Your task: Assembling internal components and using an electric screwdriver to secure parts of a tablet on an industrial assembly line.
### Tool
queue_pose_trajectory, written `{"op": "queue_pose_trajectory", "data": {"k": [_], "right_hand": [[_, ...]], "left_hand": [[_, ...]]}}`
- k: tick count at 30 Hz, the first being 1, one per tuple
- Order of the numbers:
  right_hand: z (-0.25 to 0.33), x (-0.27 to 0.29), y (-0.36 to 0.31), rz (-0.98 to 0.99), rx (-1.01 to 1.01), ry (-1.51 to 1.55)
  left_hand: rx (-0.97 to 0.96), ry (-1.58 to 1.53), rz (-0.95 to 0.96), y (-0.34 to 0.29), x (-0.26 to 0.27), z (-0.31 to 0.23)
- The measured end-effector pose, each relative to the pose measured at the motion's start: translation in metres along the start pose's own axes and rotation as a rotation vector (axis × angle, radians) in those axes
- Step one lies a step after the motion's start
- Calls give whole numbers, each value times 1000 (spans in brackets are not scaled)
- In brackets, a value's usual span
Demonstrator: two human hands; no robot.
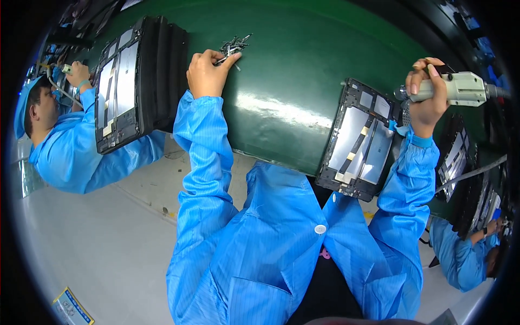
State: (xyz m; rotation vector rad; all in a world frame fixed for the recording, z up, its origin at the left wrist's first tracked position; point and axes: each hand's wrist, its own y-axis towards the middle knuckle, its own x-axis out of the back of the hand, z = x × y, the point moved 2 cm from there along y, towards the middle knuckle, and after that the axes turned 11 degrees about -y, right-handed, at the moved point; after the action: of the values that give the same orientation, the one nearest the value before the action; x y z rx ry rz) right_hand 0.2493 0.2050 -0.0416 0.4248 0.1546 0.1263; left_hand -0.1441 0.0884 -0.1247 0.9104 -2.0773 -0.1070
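Left hand (210,71): fingers part-closed at small parts (234,45), top centre; hold unclear.
Right hand (429,103): fingers wrap tool (465,89), upper right.
Panel (358,142): centre right.

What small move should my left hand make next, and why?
I would perhaps separate one piece from the pile of thin parts: the left hand is at the pile, though I cannot tell whether it grips one, and the right hand holds the corded tool beside the open tablet-like device.
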Motion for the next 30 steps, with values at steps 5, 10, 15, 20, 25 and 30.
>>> {"op": "queue_pose_trajectory", "data": {"k": [5,10,15,20,25,30], "right_hand": [[3,-7,-6,-4,2,16],[-3,6,-6,37,-28,127],[-12,-9,-5,38,-32,21],[-3,-44,-6,18,-8,-42],[-11,-35,-9,6,17,-45],[-13,-34,-4,-10,34,-106]], "left_hand": [[-47,-80,-28,-6,-5,9],[-65,-357,-108,-11,8,4],[50,-851,275,-31,-25,-90],[58,-983,787,-43,-114,-138],[-91,-824,872,-37,-135,-141],[-272,-679,757,-38,-141,-140]]}}
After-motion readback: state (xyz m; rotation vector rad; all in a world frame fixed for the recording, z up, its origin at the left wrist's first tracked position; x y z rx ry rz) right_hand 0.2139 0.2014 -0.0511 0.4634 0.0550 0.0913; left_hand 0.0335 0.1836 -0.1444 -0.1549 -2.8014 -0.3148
